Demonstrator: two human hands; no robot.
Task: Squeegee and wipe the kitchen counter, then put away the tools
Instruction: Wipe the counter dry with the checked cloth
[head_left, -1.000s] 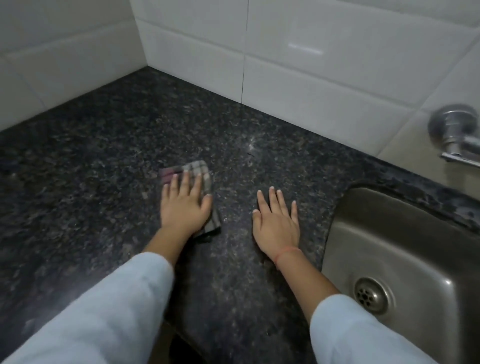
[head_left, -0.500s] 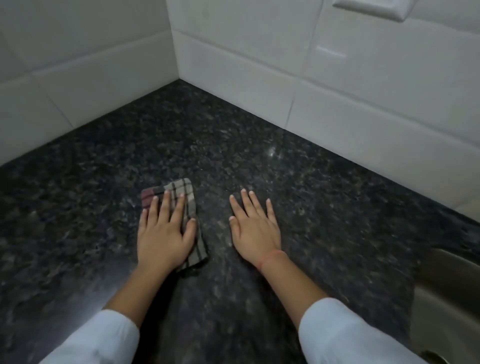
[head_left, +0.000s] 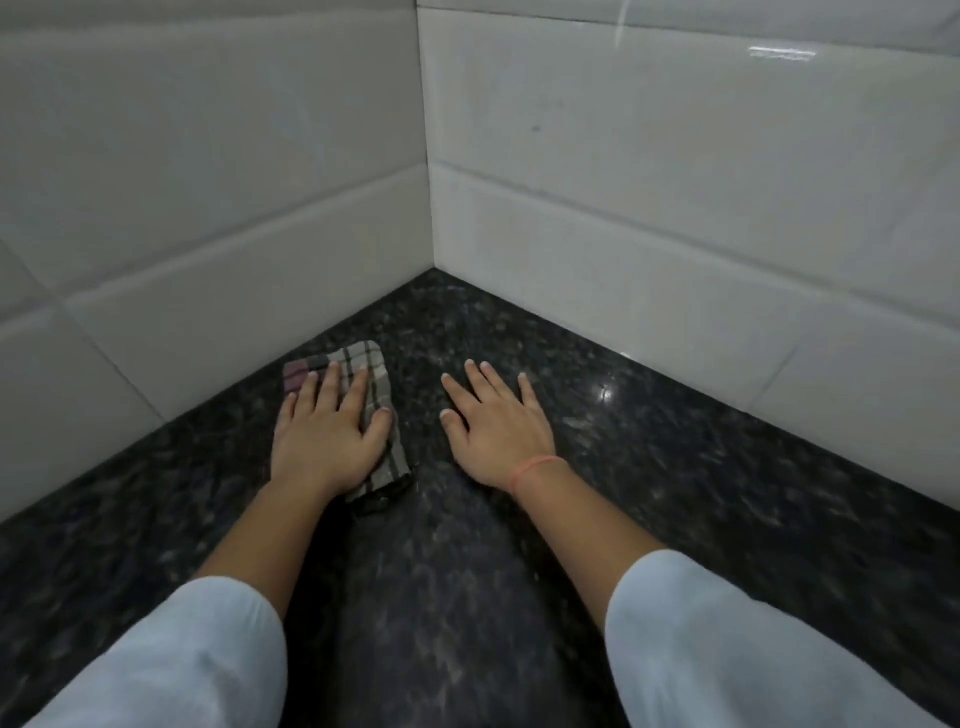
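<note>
The left hand (head_left: 324, 441) lies flat, its grip open, pressing a folded checked cloth (head_left: 382, 415) on the dark speckled worktop (head_left: 675, 493). The cloth sits just beside the left tiled wall (head_left: 208, 208), near the corner. The right hand (head_left: 496, 426) rests flat beside it, grip open and holding nothing. Bare worktop spreads out to the right and toward the person. White sleeves (head_left: 727, 649) cover both arms.

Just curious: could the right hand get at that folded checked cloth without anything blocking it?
Probably yes. The right hand lies flat on the dark speckled stone counter beside the folded checked cloth, bare stone between them; the left hand covers most of it.
</note>
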